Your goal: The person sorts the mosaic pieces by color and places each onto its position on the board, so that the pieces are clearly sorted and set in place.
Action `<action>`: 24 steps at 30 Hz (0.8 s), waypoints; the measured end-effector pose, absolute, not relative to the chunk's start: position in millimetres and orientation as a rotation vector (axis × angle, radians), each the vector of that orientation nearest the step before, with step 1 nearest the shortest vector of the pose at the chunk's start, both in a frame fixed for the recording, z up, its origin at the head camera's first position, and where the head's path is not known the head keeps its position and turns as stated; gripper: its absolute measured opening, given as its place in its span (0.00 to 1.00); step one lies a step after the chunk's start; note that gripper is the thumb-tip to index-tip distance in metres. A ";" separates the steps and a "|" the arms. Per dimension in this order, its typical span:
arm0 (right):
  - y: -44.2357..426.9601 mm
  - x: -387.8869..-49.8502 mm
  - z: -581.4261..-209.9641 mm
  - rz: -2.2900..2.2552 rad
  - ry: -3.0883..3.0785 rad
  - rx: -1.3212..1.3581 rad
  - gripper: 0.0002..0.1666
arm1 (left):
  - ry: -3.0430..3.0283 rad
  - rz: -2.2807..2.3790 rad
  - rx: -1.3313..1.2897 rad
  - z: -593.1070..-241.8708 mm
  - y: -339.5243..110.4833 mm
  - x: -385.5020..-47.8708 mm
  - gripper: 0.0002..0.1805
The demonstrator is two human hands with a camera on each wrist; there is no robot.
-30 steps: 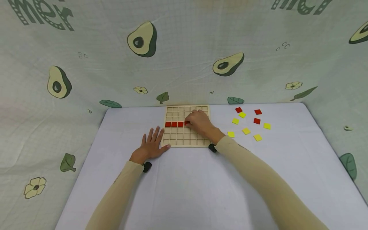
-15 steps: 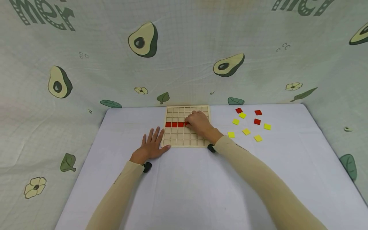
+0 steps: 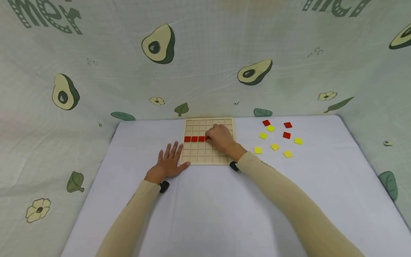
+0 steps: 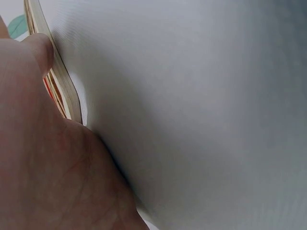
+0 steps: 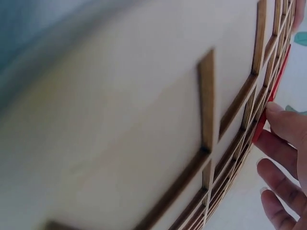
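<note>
The nearer right hand (image 3: 221, 138) pinches a red tile (image 5: 259, 129) at its nine o'clock, beside the three-o'clock end of the red row (image 3: 194, 139) on the board (image 3: 201, 152), whose eight o'clock has the spread, ungripping left hand (image 3: 167, 166).

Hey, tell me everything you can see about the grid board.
The grid board looks like pale wood, squarish, with raised strips dividing it into brown-sided cells. It lies flat on the white table, near the far edge. Three red tiles sit in adjoining cells from its left edge; the right hand pinches a fourth red tile beside them. The left hand appears to touch its near left corner.
</note>
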State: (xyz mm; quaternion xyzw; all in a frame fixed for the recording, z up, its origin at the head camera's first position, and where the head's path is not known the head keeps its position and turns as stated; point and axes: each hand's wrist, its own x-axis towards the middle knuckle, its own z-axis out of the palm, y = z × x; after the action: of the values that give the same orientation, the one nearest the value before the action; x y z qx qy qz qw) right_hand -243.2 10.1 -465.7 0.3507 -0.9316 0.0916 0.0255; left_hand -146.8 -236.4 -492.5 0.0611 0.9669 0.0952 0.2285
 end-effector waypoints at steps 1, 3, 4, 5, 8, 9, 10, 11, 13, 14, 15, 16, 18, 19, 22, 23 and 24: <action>10.4 -242.9 -464.9 0.286 -2.887 1.076 0.06 | 2.665 0.267 0.170 -492.3 -236.2 -147.2 0.52; 11.4 -242.5 -464.2 0.295 -2.901 1.064 0.07 | 2.666 0.273 0.169 -491.4 -235.3 -147.6 0.52; 12.0 -242.4 -464.1 0.301 -2.907 1.061 0.07 | 2.666 0.272 0.168 -490.9 -234.8 -147.5 0.52; 12.7 -242.1 -464.3 0.306 -2.907 1.062 0.07 | 2.664 0.268 0.167 -490.8 -234.6 -147.3 0.52; 15.0 -240.3 -465.4 0.320 -2.893 1.063 0.07 | 2.662 0.272 0.160 -489.5 -234.1 -146.5 0.52; 15.9 -239.1 -465.7 0.318 -2.885 1.067 0.07 | 2.661 0.271 0.160 -489.6 -234.4 -146.3 0.52; 17.1 -237.7 -465.5 0.311 -2.878 1.071 0.08 | 2.658 0.272 0.160 -489.3 -234.1 -146.2 0.52; 18.4 -236.1 -465.4 0.309 -2.873 1.072 0.08 | 2.655 0.277 0.159 -489.1 -234.1 -146.3 0.52; 20.5 -233.0 -465.3 0.296 -2.879 1.072 0.10 | 2.651 0.281 0.157 -488.9 -234.0 -146.4 0.52; 21.5 -231.6 -465.3 0.286 -2.881 1.071 0.10 | 2.651 0.285 0.157 -488.7 -234.0 -146.4 0.52; 22.5 -230.4 -465.3 0.282 -2.887 1.070 0.11 | 2.652 0.290 0.157 -488.6 -233.9 -146.4 0.52; 23.4 -229.4 -465.4 0.280 -2.893 1.067 0.12 | 2.654 0.294 0.158 -488.6 -234.0 -146.4 0.52; 25.1 -228.0 -465.7 0.293 -2.899 1.066 0.12 | 2.656 0.294 0.160 -488.8 -234.2 -146.3 0.52; 26.0 -227.4 -465.9 0.302 -2.896 1.068 0.12 | 2.655 0.294 0.160 -488.8 -234.4 -146.4 0.52; 28.7 -226.0 -465.7 0.332 -2.874 1.091 0.10 | 2.647 0.284 0.157 -488.2 -234.6 -146.4 0.52; 29.8 -225.6 -465.5 0.347 -2.863 1.100 0.10 | 2.645 0.283 0.156 -487.9 -234.4 -146.4 0.52; 31.2 -225.2 -465.3 0.355 -2.852 1.106 0.09 | 2.644 0.280 0.156 -487.5 -234.2 -146.2 0.52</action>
State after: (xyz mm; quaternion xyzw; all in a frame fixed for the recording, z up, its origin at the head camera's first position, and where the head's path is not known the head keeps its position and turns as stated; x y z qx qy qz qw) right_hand -225.2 31.2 -465.3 0.3589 -0.9257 0.1153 0.0309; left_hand -146.2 -234.2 -487.5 0.0569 0.9645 0.1023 0.2367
